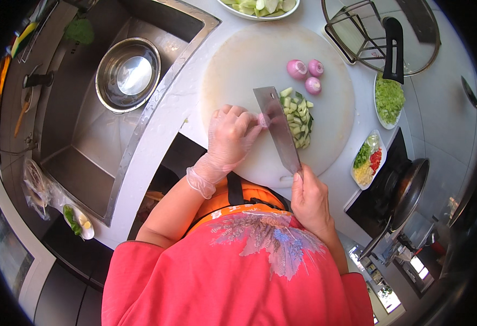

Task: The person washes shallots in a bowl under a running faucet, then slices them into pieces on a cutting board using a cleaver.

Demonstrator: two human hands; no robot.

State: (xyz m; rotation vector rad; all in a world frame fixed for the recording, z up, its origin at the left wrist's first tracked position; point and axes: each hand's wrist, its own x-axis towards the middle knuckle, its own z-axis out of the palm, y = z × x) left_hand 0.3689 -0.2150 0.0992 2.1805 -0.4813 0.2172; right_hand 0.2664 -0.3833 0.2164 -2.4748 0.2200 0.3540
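My left hand (232,132), in a clear plastic glove, pinches a small pink-purple peeled shallot (263,120) on the round white cutting board (230,69). The wide blade of a cleaver (278,128) stands against the shallot's right side. My right hand (311,195), ungloved, grips the cleaver's handle near the board's lower edge. Just right of the blade lies a pile of diced green vegetable (299,118), partly hidden by it. Three more peeled shallots (297,69) sit together above that pile.
A steel bowl (100,81) stands in the sink (93,163) at left. Above the board is a bowl of sliced pale green vegetable (259,16). At right are a glass lid (434,53) on a rack, a dish of chopped greens (388,100), a seasoning dish (357,183) and a frying pan (412,195).
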